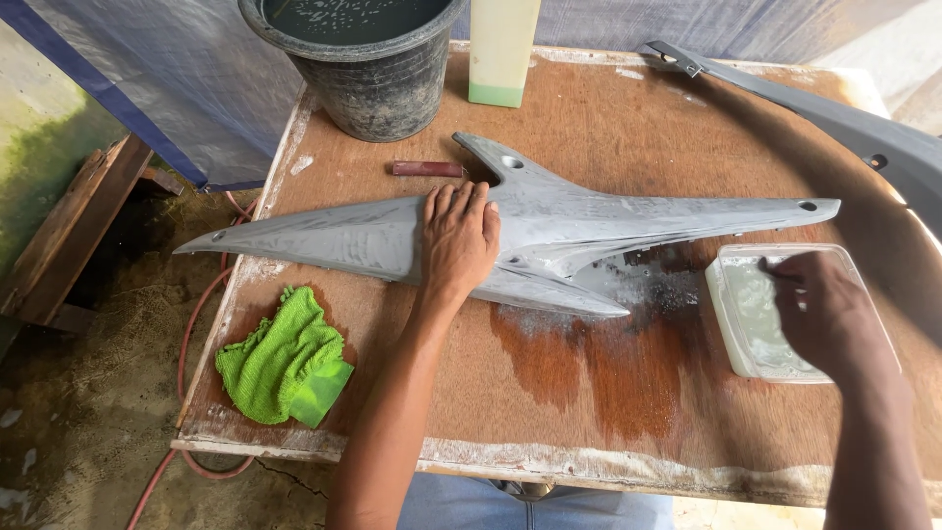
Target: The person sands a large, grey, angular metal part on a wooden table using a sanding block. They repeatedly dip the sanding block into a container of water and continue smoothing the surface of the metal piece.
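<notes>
Left hand (457, 240) lies flat and open, palm down, fingers spread on the long grey plastic panel (589, 221), near the panel's middle. The panel stretches across the centre of the frame, pointed tip at left, narrow arm with a hole at right, a short prong pointing up toward the bucket. Its surface looks wet and dull with grey smears.

Right hand (819, 309) sits at the right of the frame, over the shallow white tray (731, 324) of cloudy water. Fingers are curled and seem to pinch something small and dark, but I can't tell what, nor how tight the grip is.

All this rests on a worn wooden table (608, 412), with a wet dark patch below the panel at centre.

Green cloth (283, 361) lies crumpled at lower left of the table, well apart from both hands. Black bucket (368, 74) with water stands at top centre, a pale yellow-and-green bottle (502, 49) just beside it to the right. A small reddish-brown stick (427, 169) lies between bucket and panel. A second grey panel (844, 113) curves along the upper right. Red hose (191, 334) trails off the table's left edge onto the dirt floor.
</notes>
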